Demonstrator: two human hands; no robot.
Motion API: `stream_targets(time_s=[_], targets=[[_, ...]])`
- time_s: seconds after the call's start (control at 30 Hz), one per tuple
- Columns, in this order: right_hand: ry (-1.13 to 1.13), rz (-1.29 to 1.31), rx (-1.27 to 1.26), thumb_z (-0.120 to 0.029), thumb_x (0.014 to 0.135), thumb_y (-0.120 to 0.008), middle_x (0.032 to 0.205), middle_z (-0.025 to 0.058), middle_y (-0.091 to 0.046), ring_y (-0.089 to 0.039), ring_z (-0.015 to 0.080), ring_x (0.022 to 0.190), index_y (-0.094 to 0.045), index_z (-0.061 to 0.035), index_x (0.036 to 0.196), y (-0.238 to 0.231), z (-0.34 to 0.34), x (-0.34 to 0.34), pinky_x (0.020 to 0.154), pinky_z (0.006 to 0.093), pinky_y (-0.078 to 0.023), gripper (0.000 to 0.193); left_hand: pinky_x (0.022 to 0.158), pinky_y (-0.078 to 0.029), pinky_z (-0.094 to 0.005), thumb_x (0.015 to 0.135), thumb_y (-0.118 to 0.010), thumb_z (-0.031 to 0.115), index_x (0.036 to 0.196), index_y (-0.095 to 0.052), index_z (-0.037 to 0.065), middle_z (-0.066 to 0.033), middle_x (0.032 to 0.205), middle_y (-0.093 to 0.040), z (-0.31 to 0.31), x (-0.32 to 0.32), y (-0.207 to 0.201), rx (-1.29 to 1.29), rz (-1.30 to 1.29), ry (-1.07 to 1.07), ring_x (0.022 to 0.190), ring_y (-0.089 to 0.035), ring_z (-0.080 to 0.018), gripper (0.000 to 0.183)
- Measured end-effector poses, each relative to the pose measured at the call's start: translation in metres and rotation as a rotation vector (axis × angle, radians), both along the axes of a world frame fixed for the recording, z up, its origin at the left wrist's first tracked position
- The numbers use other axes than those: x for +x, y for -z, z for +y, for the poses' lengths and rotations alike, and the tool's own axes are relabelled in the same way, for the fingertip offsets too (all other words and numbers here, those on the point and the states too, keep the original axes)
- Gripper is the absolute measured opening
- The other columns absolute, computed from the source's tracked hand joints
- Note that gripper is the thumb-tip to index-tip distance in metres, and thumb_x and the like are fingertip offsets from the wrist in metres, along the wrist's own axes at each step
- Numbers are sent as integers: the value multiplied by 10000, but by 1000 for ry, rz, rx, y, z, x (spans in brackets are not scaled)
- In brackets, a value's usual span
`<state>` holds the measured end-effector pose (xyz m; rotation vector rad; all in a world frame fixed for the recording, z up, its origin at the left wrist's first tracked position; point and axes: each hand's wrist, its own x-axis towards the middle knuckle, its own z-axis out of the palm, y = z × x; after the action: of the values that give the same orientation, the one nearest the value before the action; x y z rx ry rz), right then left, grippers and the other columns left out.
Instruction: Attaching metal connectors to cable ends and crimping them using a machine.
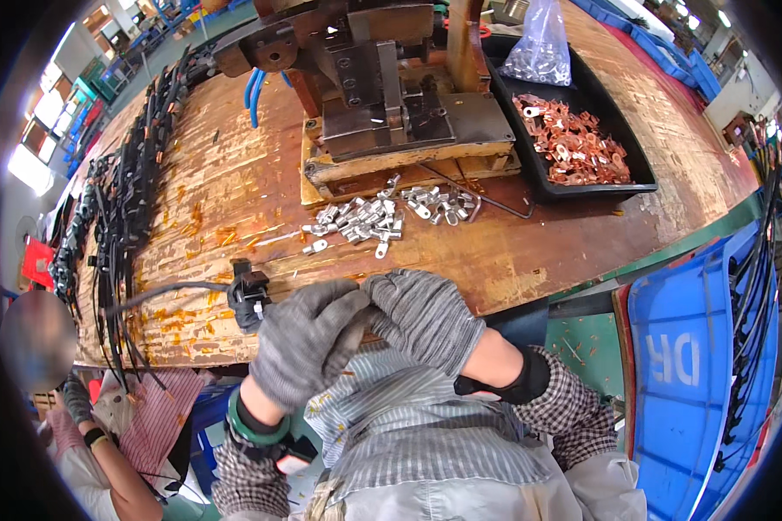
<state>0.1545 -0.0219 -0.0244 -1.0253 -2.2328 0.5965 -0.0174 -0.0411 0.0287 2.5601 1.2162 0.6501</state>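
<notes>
My left hand (308, 340) and my right hand (427, 318), both in grey knit gloves, meet at the table's near edge. Their fingers are curled together, and whatever lies between them is hidden by the gloves. Just left of my left hand is a black connector (248, 297) with a black cable (178, 287) running off to the left. Beyond my hands lies a loose pile of silver cable lugs (365, 217), touched by neither hand.
A metal press (382, 95) stands on a wooden base at the back. Beside it are a hex key (487, 198) and a black tray (573, 193) holding copper lugs (573, 143) and a bag of silver lugs (539, 52). Bundled black cables (126, 200) lie left; a blue crate (678, 347) stands right. A co-worker's hand (76, 398) is lower left.
</notes>
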Motion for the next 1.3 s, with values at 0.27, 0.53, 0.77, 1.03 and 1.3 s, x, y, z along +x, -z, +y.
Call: stream_targets(time_s=[0.27,0.53,0.77,1.03,1.3], targets=[[-39,-176,-16,-285,848,-453,791,148,-587,-565,302,767,-554,-37,867,1,7,15,668,396,-459,269,602,-479,-361,741,-587,178,911,-550,72,-121,745,-584,31,-2,19,-390,-50,41,689,-591,-299,204],[5,-189,244,-349,832,-481,682,85,-574,-571,247,650,-593,-103,839,-4,35,62,557,364,-444,271,659,-473,-343,810,-561,218,989,-580,84,-120,859,-601,46,-2,13,-369,-118,75,774,-589,-285,224],[208,-806,441,-179,765,-516,898,97,-576,-542,241,877,-623,-98,911,-16,85,56,725,357,-450,199,729,-451,-330,844,-530,208,1049,-585,76,-127,903,-601,54,-2,1,-491,-173,81,829,-573,-284,250],[274,-475,264,-119,748,-533,893,108,-582,-560,257,840,-590,-53,875,-8,68,59,713,354,-463,154,678,-448,-314,847,-533,145,1045,-534,9,-114,850,-578,51,3,3,-337,-108,130,757,-576,-238,240],[27,535,-487,-76,817,-554,762,30,-563,-520,78,697,-583,-43,938,-4,17,49,663,235,-446,129,675,-450,-319,834,-542,129,1013,-564,14,-126,847,-582,48,3,12,-255,-112,111,755,-576,-264,215]])
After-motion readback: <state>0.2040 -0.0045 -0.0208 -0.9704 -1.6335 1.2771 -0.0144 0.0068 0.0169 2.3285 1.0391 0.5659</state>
